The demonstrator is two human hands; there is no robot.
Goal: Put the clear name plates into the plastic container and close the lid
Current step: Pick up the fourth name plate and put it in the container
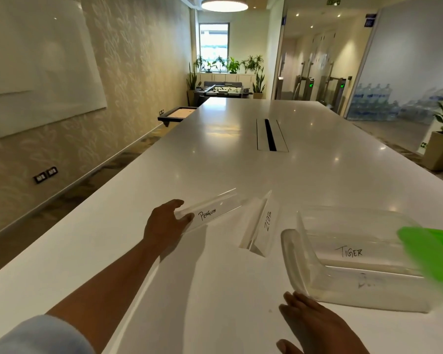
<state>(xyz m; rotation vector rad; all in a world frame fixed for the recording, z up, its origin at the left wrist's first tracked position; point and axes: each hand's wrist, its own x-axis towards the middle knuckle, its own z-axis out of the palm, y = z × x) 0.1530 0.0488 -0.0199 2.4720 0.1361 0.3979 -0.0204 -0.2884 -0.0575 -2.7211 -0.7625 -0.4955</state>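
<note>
Your left hand (167, 223) pinches the PENGUIN plate (210, 213) at ten o'clock. Your right hand (317, 325) lies open and empty beside the clear container (356, 284).

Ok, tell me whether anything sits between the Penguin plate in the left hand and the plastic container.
Yes. The clear tent-shaped Zebra name plate stands on the white table directly between the clear Penguin name plate, gripped by the left hand, and the clear plastic container. Lifting over it should clear.
</note>
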